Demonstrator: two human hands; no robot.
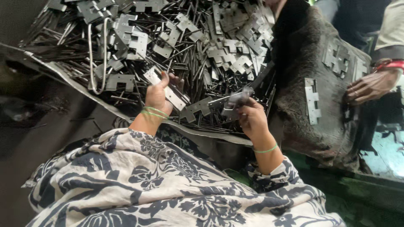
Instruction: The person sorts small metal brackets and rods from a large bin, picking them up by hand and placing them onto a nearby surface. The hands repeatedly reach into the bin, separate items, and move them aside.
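Left hand [158, 94] is closed around a flat hinge plate [168, 90], right hand [251, 115] pinches a blurry notched plate [233, 101], both held just above the heap of plates and pins [189, 46], probably for easy grabbing. A co-worker's hand [370, 86] rests on dark cloth [303, 63].

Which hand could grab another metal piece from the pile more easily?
Probably the left hand: it hovers right over the heap of flat grey notched metal plates, holding one plate. The right hand sits at the heap's edge.
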